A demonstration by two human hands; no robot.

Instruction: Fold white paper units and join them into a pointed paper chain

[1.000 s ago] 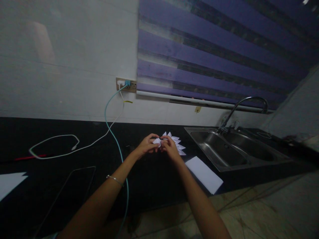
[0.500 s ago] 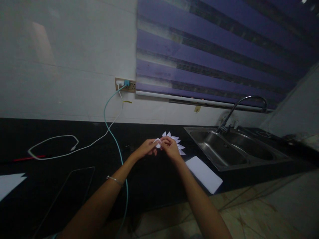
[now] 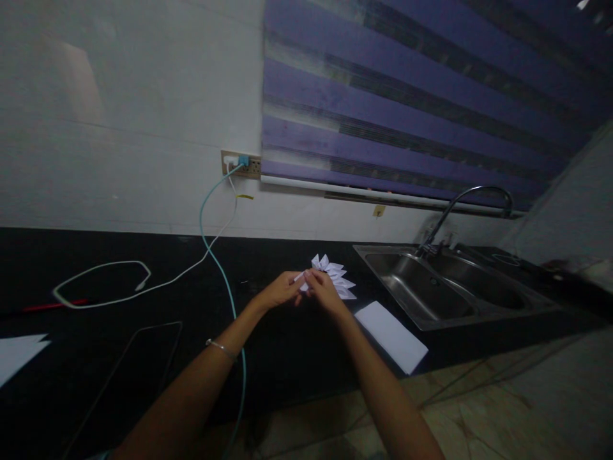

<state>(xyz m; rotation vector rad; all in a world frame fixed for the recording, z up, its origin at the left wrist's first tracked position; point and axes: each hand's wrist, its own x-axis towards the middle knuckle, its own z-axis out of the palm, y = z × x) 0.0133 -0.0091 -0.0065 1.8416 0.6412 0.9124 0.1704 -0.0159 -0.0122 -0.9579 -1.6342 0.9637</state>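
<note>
A white folded-paper piece with several pointed tips [image 3: 334, 276] lies on the black counter [image 3: 287, 345], fanned out to the right of my hands. My left hand [image 3: 283, 289] and my right hand [image 3: 322, 287] meet over its left end, fingers pinched together on a small white paper part [image 3: 302, 281] between them. A thin bangle sits on my left wrist. A white sheet of paper [image 3: 391, 335] lies just right of my right forearm, near the counter's front edge.
A steel sink [image 3: 445, 287] with a curved tap [image 3: 472, 204] is set in the counter at the right. A teal cable [image 3: 218, 249] and a white cable [image 3: 119, 287] run from a wall socket [image 3: 242, 164]. More white paper [image 3: 19, 354] lies far left.
My hands have shifted slightly down and toward me, still pinching the paper. More of the pointed tips show beyond my right hand.
</note>
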